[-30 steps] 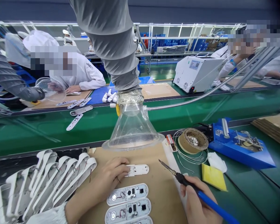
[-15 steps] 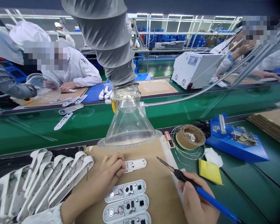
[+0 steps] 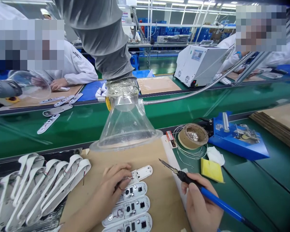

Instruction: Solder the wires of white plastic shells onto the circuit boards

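Fingers of my left hand [image 3: 114,182] are curled over the near end of a slim white plastic casing [image 3: 145,172], hiding that end. Just below it lie several white casings with circuit boards [image 3: 142,205], in a column on brown cardboard [image 3: 168,206]. My left hand partly covers the topmost of them. My right hand [image 3: 203,201] grips a soldering iron [image 3: 181,176] with a blue handle, its tip pointing up and left above the cardboard, apart from the casing.
A clear fume hood [image 3: 128,129] hangs above the cardboard. White curved shells [image 3: 62,190] lie at left. At right are a solder pot [image 3: 192,136], wire coil, yellow sponge [image 3: 211,170] and blue device [image 3: 239,138]. Co-workers sit across the green bench.
My left hand has moved down slightly, and the casing under it now tilts up to the right, nearer the column. The soldering iron stays in my right hand; the camera view has shifted.
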### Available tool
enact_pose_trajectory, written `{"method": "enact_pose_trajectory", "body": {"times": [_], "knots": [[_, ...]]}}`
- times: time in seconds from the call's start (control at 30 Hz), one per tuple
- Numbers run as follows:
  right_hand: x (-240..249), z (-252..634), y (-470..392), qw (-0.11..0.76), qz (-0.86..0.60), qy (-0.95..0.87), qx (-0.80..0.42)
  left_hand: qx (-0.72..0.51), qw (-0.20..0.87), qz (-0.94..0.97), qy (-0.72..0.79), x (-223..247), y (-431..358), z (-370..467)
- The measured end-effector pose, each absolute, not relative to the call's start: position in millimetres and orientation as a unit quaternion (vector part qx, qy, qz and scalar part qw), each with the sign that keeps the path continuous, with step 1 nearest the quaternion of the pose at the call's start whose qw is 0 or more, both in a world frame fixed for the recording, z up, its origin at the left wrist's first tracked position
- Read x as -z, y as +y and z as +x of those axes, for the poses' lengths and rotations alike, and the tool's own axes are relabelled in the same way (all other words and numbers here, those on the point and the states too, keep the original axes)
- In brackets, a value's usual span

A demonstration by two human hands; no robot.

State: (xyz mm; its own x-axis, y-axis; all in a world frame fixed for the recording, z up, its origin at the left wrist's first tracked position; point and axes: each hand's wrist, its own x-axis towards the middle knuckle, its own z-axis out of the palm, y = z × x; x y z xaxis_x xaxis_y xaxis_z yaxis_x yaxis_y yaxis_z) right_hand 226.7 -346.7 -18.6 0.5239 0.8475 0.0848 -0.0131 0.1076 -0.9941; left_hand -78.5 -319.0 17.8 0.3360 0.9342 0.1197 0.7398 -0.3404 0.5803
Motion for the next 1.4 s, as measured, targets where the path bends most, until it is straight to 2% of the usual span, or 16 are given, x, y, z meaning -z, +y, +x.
{"method": "enact_pose_trajectory", "body": {"times": [0.17,0.33,0.47,0.6,0.67,0.73,0.83,1.03,1.4], "knots": [[16.3,224.7,-346.1,0.659,-0.584,-0.362,-0.305,-0.247,0.168,0.815,0.497,-16.8,-325.7,-71.7],[16.2,223.3,-344.9,0.664,-0.577,-0.364,-0.306,-0.273,0.196,0.760,0.557,-20.4,-321.5,-78.5],[12.1,222.2,-342.5,0.687,-0.554,-0.352,-0.313,-0.346,0.314,0.610,0.640,-29.3,-305.3,-89.0],[8.5,223.5,-343.1,0.687,-0.555,-0.339,-0.325,-0.374,0.495,0.481,0.619,-40.2,-302.3,-85.3],[8.2,225.9,-345.5,0.684,-0.554,-0.337,-0.335,-0.361,0.516,0.482,0.609,-44.5,-307.4,-78.4],[9.2,229.2,-348.6,0.686,-0.549,-0.335,-0.340,-0.331,0.474,0.548,0.604,-47.6,-314.3,-69.9],[13.0,234.9,-353.3,0.689,-0.547,-0.335,-0.338,-0.284,0.355,0.677,0.578,-44.7,-324.9,-55.6],[20.7,239.7,-362.2,0.637,-0.569,-0.372,-0.364,-0.244,0.208,0.777,0.542,-5.3,-342.0,-38.0],[3.6,208.1,-369.7,0.543,-0.614,-0.392,-0.418,-0.218,0.097,0.820,0.520,-2.8,-343.6,-31.0]]}}
